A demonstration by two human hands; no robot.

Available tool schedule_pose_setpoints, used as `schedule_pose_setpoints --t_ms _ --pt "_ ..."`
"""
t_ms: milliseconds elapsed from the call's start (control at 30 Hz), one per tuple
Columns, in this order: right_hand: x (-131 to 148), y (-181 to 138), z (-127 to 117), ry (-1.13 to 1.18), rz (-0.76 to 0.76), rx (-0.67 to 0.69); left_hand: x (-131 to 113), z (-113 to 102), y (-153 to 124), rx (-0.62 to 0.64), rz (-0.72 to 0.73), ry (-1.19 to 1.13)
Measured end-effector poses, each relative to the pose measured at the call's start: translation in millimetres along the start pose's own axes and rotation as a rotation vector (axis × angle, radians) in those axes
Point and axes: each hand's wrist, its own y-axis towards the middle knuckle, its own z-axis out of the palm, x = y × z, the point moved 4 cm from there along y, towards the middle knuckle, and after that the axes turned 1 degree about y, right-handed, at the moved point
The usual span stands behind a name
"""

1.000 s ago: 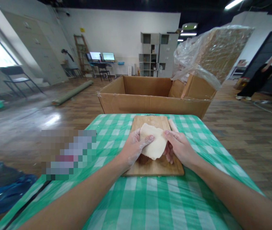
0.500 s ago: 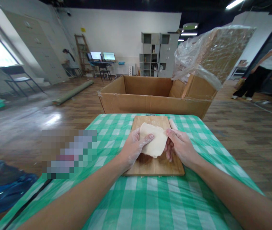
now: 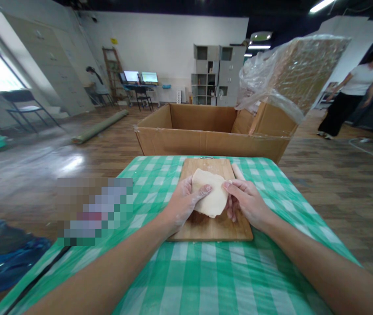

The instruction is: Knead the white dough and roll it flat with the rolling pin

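Observation:
A flat, pale sheet of dough (image 3: 210, 196) is held up over a wooden cutting board (image 3: 211, 227) that lies on a table with a green checked cloth (image 3: 206, 275). My left hand (image 3: 183, 203), dusted with flour, grips the dough's left edge, thumb on top. On the other side my right hand (image 3: 246, 202) pinches the right edge, fingers curled under it. A wooden rolling pin (image 3: 238, 171) lies along the board's right side, partly hidden behind my right hand.
A large open cardboard box (image 3: 212, 131) stands just beyond the table, with a plastic-wrapped bundle (image 3: 291, 74) on its right side. A person (image 3: 350, 96) stands at the far right. A blue bag (image 3: 2, 258) lies on the floor at left.
Both hands kept their hold on the dough and shifted only slightly. The person at the far right has moved leftward.

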Motion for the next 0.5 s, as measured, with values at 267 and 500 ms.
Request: schedule_pose_setpoints --t_ms 267,500 --pt "-0.2 -0.3 -2.3 -0.084 -0.027 -0.047 -1.6 2.4 -2.2 0.056 -0.039 0.024" --pt "-0.6 -0.8 -4.7 -0.110 -0.040 -0.081 0.0 2.4 -3.1 0.074 -0.065 0.040"
